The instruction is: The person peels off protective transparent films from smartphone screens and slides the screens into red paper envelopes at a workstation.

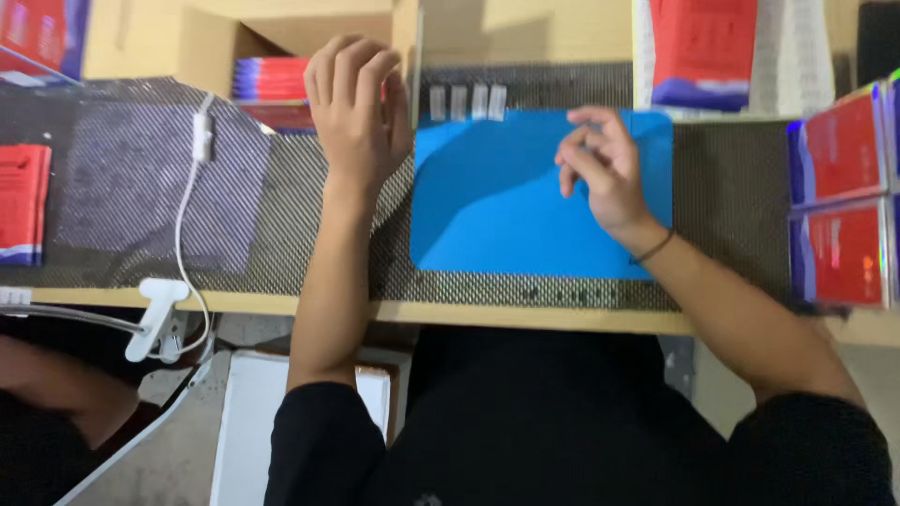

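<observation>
The left hand (356, 103) reached, fingers curled and empty, toward the box (272, 80) at eleven o'clock; the right hand (605, 164) rested loosely curled, empty, on the blue mat (487, 206)

The mat (487, 215) lies on the workbench (731, 187); small clear pieces (466, 101) line its far edge, boxes (844, 197) stand right, a cable (187, 206) left.

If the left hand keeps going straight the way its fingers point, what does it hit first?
The left hand points away from the person toward the open cardboard box. It would likely meet the stack of red and purple packs inside first, though depth is unclear and the fingers may already be touching them.
</observation>
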